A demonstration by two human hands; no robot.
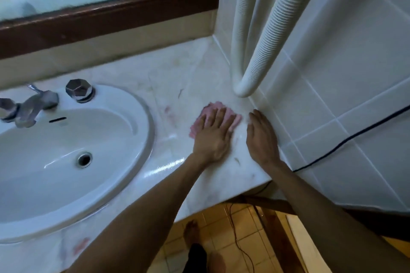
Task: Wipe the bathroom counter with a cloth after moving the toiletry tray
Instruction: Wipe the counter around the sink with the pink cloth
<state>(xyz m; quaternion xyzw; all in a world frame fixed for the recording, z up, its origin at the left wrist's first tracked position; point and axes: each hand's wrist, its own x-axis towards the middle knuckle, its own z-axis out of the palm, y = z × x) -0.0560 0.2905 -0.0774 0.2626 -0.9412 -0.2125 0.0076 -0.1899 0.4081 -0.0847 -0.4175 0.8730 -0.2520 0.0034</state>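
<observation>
A pink cloth (216, 106) lies flat on the pale marble counter (177, 68), to the right of the sink. My left hand (213, 134) presses down on the cloth with its fingers spread over it. Beside it, my right hand (261, 137) rests flat on the bare counter, close to the tiled side wall, holding nothing. The counter shows wet streaks and a few reddish marks near the sink. No toiletry tray is in view.
A white oval sink (133, 104) with a chrome tap (33, 106) and knob (78, 91) fills the left. Two white ribbed hoses (266, 35) hang in the corner down to the counter. A wood-framed mirror (99, 20) runs behind. A thin black cord (343, 142) crosses the wall tiles.
</observation>
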